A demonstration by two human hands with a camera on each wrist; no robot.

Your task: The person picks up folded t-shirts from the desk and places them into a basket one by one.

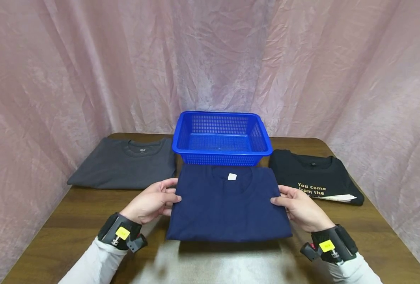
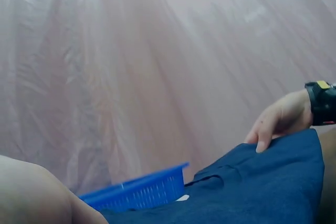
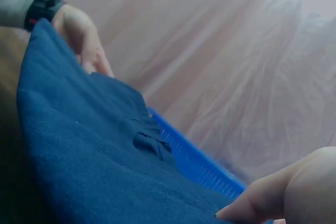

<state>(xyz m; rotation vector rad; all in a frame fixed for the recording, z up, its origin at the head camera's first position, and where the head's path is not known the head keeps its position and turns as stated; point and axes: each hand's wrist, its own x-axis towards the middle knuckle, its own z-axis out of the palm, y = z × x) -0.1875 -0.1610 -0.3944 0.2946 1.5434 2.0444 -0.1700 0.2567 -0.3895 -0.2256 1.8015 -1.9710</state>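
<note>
A folded navy T-shirt (image 1: 227,209) with a white neck label hangs level above the table in the head view, its shadow beneath its front edge. My left hand (image 1: 156,200) pinches its left side, thumb on top and fingers under. On the opposite side my right hand (image 1: 300,207) grips it the same way. Both wrist views show the cloth stretched between the two hands, sagging a little. Just behind the shirt stands a blue plastic basket (image 1: 222,157) with nothing in it; the shirt's far edge overlaps its front wall in the head view.
To the left lies a folded dark grey T-shirt (image 1: 124,165). A folded black T-shirt (image 1: 312,173) with printed lettering lies to the right. Everything is on a brown wooden table (image 1: 71,221), with a pink curtain (image 1: 124,71) hanging behind.
</note>
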